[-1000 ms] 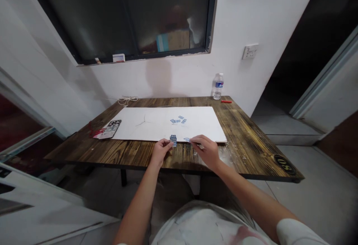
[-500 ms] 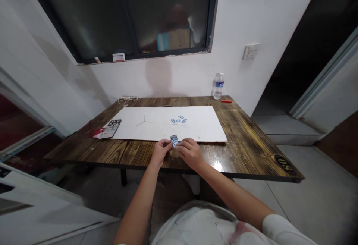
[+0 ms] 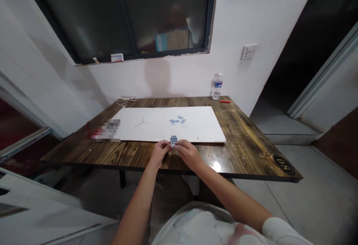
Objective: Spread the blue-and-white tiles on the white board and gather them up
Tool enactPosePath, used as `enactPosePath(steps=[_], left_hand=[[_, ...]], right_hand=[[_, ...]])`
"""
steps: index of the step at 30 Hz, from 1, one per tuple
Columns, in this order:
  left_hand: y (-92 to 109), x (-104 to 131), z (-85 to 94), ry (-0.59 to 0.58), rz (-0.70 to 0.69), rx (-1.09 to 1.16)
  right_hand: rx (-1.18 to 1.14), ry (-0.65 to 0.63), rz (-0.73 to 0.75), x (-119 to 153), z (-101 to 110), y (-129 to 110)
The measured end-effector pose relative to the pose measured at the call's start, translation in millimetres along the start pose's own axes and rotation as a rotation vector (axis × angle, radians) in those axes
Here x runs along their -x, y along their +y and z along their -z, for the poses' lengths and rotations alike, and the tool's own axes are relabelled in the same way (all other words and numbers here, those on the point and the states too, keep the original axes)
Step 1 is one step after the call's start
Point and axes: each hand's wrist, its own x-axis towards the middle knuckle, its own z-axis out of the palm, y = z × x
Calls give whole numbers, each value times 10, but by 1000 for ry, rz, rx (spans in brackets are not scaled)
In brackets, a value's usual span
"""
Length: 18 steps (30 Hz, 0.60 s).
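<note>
My left hand pinches a small blue-and-white patterned piece between thumb and fingertips, just in front of the white board's near edge. From the other side, the fingers of my right hand are closed on the same piece. It looks like a little folded or stacked card; its exact kind is too small to make out. Beyond the hands, several blue ladder-like marks or pieces lie on the white board. Thin dark lines show on the board's left half.
The board rests on a dark-grained wooden table. A blurred-out flat item lies at the board's left end. Behind stand a water bottle, a red pen-like stick and a coiled white cable. A wall socket is above right.
The small patterned piece has been turned between my fingers, showing a different face. Both hands stay at nearly the same spot, and the view has shifted slightly.
</note>
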Motion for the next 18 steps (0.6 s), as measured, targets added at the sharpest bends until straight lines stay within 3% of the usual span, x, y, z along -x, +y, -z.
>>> enactPosePath(steps=[13, 18], left_hand=[[16, -8, -16, 66, 39, 16], [-17, -30, -14, 116, 49, 54]], right_hand=[[-119, -24, -18, -44, 95, 5], [-90, 51, -157, -239, 248, 261]])
